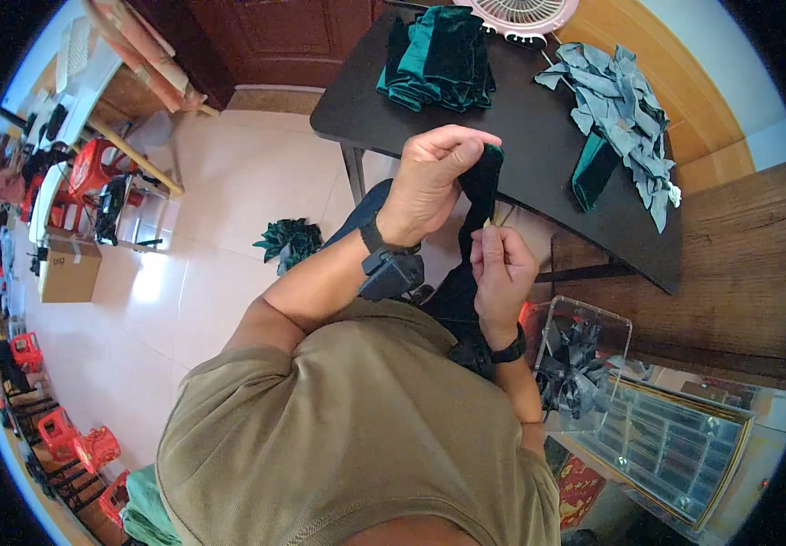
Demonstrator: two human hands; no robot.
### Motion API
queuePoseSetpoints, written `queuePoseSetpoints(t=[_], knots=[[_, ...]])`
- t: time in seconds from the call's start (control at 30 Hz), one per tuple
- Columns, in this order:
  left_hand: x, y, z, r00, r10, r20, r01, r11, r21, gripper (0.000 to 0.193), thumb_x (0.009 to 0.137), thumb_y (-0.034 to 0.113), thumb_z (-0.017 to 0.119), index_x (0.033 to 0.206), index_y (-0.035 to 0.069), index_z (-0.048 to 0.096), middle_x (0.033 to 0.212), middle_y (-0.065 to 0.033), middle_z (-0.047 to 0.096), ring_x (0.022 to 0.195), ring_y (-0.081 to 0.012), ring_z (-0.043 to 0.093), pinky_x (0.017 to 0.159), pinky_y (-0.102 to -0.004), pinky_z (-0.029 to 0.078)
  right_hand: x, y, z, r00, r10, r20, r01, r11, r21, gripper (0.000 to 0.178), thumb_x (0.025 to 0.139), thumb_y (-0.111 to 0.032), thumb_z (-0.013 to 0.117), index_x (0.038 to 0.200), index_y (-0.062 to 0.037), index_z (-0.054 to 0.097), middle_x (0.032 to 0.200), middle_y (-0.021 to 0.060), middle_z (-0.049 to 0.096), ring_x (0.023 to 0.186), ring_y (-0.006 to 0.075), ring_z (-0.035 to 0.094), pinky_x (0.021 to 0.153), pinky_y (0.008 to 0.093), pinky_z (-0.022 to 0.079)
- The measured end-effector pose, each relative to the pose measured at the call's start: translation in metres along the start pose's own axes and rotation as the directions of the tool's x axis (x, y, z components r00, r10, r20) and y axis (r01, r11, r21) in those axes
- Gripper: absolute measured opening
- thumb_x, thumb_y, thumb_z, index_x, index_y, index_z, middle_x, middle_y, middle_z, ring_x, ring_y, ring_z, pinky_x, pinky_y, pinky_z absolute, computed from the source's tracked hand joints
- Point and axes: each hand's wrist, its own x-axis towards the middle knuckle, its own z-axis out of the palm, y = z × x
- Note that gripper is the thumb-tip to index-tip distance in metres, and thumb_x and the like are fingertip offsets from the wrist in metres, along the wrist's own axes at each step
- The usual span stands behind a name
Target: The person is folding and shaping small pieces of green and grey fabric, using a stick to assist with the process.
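My left hand (pixel 428 182) is closed, pinching the upper end of a dark green velvet strip (pixel 478 187) that hangs down from its fingers. Below it, my right hand (pixel 504 264) is closed at the strip's edge. A small, thin, pale yellowish thing (pixel 490 221) pokes out at those right fingertips, too small to identify. Both hands are in front of the near edge of a black table (pixel 357 100). On that table lie a folded stack of green velvet pieces (pixel 438 59), a single green velvet piece (pixel 596 171) and a heap of grey-green fabric strips (pixel 616 109).
A pink fan (pixel 520 14) stands at the table's back. Green fabric (pixel 288 241) lies on the tiled floor. To my right are a clear bin (pixel 584 355) with dark scraps and a glass-topped case (pixel 666 446). Red stools (pixel 58 432) and a cardboard box (pixel 70 268) are at left.
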Motion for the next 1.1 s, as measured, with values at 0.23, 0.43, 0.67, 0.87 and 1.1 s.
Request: queuePoseSetpoints(t=[0.23, 0.43, 0.67, 0.87, 1.1], knots=[[0.002, -0.007, -0.006, 0.999, 0.022, -0.048, -0.019, 0.998, 0.052, 0.009, 0.084, 0.01, 0.063, 0.088, 0.002, 0.063, 0.082, -0.0005, 0.061, 0.074, -0.0049, 0.053, 0.067, -0.0177, 0.042, 0.001, -0.002, -0.002, 0.999, 0.04, 0.004, -0.04, 0.99, 0.137, 0.02, 0.091, -0.017, 0.052, 0.079, -0.002, 0.055, 0.059, -0.0028, 0.048, 0.048, 0.0029, 0.037, 0.043, 0.018, 0.028], [0.0, -0.012, -0.005, 0.999, 0.04, -0.026, -0.036, 0.99, 0.137, 0.003, 0.085, 0.006, 0.06, 0.086, 0.004, 0.059, 0.078, 0.0039, 0.055, 0.071, -0.0022, 0.047, 0.064, -0.0157, 0.039, 0.001, 0.004, 0.002, 0.997, 0.057, 0.053, -0.071, 0.944, 0.322, 0.019, 0.091, -0.016, 0.052, 0.076, -0.0031, 0.055, 0.06, -0.0017, 0.049, 0.046, 0.0038, 0.037, 0.041, 0.0187, 0.028], [-0.007, -0.013, -0.002, 0.999, -0.008, 0.035, 0.0, 0.973, 0.231, 0.002, 0.086, 0.003, 0.057, 0.087, 0.003, 0.056, 0.079, 0.0047, 0.052, 0.072, -0.0019, 0.045, 0.065, -0.0155, 0.038, 0.01, 0.02, -0.014, 0.971, -0.234, -0.042, 0.236, 0.971, 0.036, 0.016, 0.085, -0.008, 0.059, 0.072, -0.0011, 0.054, 0.062, -0.0002, 0.05, 0.051, 0.0068, 0.043, 0.047, 0.0204, 0.034], [-0.005, 0.004, 0.009, 0.99, -0.067, 0.123, 0.05, 0.99, 0.13, 0.017, 0.087, 0.017, 0.058, 0.092, 0.002, 0.056, 0.08, -0.0017, 0.053, 0.077, -0.0086, 0.049, 0.072, -0.0217, 0.039, 0.014, -0.006, -0.02, 0.889, -0.458, 0.01, 0.442, 0.852, -0.282, 0.013, 0.08, -0.001, 0.063, 0.071, -0.0002, 0.054, 0.061, 0.0023, 0.05, 0.054, 0.0092, 0.044, 0.05, 0.0219, 0.036], [0.0, 0.007, 0.001, 0.97, 0.066, 0.234, -0.114, 0.974, 0.196, 0.02, 0.081, 0.02, 0.065, 0.083, 0.001, 0.06, 0.081, -0.0064, 0.054, 0.08, -0.0152, 0.049, 0.074, -0.0255, 0.038, 0.005, -0.002, -0.021, 0.898, -0.439, -0.019, 0.407, 0.847, -0.341, 0.013, 0.081, -0.004, 0.063, 0.072, 0.0002, 0.054, 0.06, 0.004, 0.049, 0.054, 0.0096, 0.045, 0.05, 0.0228, 0.036]])
